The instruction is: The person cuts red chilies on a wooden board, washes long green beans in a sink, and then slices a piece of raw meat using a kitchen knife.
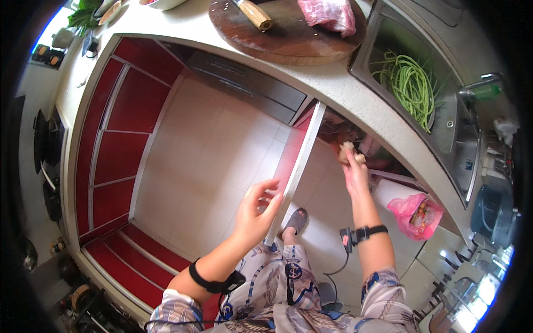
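My right hand (356, 172) holds a knobbly piece of ginger root (349, 153) in front of the opening of the cabinet (374, 154) under the counter. Close to the edge of the swung-out red cabinet door (300, 162) is my left hand (258, 208), its fingers curved and apart with nothing between them; whether it touches the door I cannot tell. Above, on the counter, a round wooden cutting board (287, 41) bears a piece of raw meat (329, 14) and a knife with a wooden handle (255, 16).
Long green beans (408, 89) lie in the steel sink (447, 143) at the upper right. A pink plastic bag (410, 216) of scraps sits by a white bin below the counter. The door juts out over the tiled floor (195, 162). A stove (52, 158) stands at the far left.
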The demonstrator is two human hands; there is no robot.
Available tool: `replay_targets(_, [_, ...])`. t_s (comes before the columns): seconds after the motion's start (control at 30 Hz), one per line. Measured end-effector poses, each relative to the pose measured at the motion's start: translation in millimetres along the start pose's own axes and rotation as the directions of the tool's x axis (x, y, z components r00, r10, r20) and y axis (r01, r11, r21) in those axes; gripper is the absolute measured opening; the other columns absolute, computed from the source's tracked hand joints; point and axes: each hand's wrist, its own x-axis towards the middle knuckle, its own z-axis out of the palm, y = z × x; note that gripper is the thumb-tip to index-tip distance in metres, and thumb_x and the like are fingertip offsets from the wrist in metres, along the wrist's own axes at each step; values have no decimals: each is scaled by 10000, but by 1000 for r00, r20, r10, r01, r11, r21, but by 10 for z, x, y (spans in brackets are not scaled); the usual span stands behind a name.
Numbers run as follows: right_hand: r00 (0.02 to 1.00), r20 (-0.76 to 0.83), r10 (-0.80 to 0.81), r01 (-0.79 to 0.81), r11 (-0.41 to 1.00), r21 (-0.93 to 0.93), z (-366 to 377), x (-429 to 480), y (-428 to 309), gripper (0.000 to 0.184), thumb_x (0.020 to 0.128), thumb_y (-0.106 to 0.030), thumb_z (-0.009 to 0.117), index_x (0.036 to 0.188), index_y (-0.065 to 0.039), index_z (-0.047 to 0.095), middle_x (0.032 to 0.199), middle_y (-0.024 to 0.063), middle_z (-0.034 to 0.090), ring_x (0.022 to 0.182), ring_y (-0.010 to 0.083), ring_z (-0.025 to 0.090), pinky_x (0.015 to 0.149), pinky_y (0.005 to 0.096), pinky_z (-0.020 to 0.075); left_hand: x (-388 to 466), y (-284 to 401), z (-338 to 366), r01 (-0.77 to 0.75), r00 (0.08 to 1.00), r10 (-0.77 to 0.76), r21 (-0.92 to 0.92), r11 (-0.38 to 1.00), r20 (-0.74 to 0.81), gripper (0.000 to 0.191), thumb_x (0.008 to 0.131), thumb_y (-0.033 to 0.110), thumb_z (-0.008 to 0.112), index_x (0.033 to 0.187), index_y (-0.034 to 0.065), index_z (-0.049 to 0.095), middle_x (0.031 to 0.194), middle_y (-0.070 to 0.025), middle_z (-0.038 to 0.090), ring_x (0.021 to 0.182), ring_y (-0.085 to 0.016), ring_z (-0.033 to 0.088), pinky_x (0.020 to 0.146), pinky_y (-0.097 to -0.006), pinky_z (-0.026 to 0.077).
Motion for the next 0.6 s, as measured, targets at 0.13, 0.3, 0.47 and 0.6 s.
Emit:
replay_targets(0.13, [993, -62, -97, 100, 994, 46, 209, 824, 311, 176, 847, -98, 735, 853, -93, 559, 937, -7, 574, 905, 107, 545, 839, 307, 450, -123, -147, -270, 7, 1000, -6, 218, 976, -4, 253, 899, 169, 671, 1103, 28, 617, 1039, -72, 615, 898, -128, 603, 754, -276, 514])
replay_targets(0.3, [949, 137, -284, 309, 926, -218, -49, 1551, 233, 131, 851, -104, 661, 961, -33, 654, 873, 87, 685, 831, 193, 643, 787, 307, 499, -125, -102, -160, 153, 941, -249, 370, 916, 229, 206, 884, 201, 690, 957, 26, 609, 794, -54, 653, 692, -139, 621, 652, -288, 514])
replay_targets(0.47, [989, -138, 48, -119, 812, -572, 84, 596, 130, 339, 885, -284, 677, 1021, 22, 625, 992, 62, 624, 847, 183, 563, 789, 329, 444, -96, -32, -152, -28, 933, -151, 484, 875, 327, 235, 906, 257, 646, 997, 42, 617, 853, -127, 683, 712, -233, 665, 654, -342, 530])
replay_targets(0.6, [963, 134, 233, -205, 959, -195, 227, -821, -632, 372, 919, -203, 664, 1228, -34, 544, 1080, 71, 629, 988, 172, 634, 774, 315, 552, -85, -132, -157, -167, 894, -123, 576, 800, 431, 247, 933, 284, 574, 997, 49, 612, 882, -172, 680, 765, -341, 667, 687, -420, 530])
